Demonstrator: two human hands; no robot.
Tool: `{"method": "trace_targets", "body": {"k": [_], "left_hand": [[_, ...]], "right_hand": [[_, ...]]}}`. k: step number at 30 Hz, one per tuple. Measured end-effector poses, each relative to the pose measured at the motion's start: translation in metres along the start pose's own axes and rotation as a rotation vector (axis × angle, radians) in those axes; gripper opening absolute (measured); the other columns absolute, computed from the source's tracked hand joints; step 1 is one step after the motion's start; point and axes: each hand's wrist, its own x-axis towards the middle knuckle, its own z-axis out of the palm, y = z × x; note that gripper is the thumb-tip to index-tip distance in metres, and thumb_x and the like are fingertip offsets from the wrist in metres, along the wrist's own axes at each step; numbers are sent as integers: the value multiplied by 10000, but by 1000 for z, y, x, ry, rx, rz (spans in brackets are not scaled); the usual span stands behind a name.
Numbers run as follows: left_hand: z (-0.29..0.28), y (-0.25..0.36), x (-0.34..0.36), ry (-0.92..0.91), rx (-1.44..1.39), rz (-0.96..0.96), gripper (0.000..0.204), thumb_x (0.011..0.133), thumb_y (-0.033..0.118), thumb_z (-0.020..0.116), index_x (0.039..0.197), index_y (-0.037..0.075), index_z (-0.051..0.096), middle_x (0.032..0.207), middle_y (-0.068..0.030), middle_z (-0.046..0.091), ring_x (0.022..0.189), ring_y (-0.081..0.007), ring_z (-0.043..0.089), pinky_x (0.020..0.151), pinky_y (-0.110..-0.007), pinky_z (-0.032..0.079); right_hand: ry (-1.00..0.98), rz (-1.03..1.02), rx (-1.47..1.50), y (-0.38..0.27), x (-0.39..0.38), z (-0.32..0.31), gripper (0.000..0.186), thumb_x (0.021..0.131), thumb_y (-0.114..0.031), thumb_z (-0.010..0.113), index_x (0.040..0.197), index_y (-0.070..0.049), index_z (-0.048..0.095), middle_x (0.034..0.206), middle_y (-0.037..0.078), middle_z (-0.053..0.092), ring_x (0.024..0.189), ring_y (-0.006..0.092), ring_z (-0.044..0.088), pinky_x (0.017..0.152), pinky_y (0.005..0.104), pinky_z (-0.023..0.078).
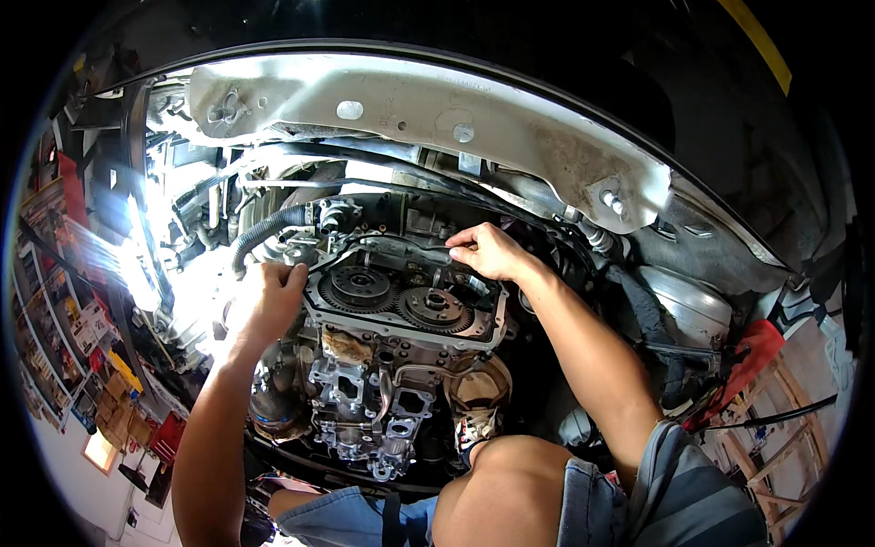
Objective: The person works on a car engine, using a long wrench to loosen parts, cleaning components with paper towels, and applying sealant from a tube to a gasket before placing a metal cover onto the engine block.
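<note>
An engine with its top uncovered stands in front of me, with a left gear (359,284) and a right gear (434,307) inside its metal rim (401,334). A thin black rubber gasket (374,239) curves over the far side of the gears. My right hand (489,252) pinches the gasket between thumb and fingertips at the far right. At the rim's left corner, my left hand (270,299) is closed, thumb against fingers, by the gasket's left end. What lies between those fingers is mostly hidden.
Behind the gears runs a ribbed hose (264,232). A pale metal panel (401,105) arches across the far side. A bright work light (141,264) glares at left. My bare knee (501,488) is near the engine's front. Shelves (46,328) stand far left.
</note>
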Motion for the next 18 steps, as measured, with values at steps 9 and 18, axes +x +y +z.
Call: {"method": "trace_targets", "body": {"k": [9, 18], "left_hand": [[11, -13, -8, 180, 76, -61, 459, 876, 431, 573, 829, -19, 651, 775, -176, 654, 740, -299, 634, 733, -384, 481], [12, -4, -29, 136, -189, 11, 466, 913, 421, 555, 727, -3, 614, 510, -3, 438, 515, -86, 375, 504, -306, 331]], "right_hand": [[125, -53, -119, -8, -6, 28, 225, 846, -145, 610, 1021, -18, 674, 995, 190, 671, 925, 302, 653, 841, 356, 508], [151, -61, -90, 9, -4, 27, 217, 861, -151, 586, 1001, -17, 683, 961, 188, 678, 866, 288, 667, 776, 352, 522]]}}
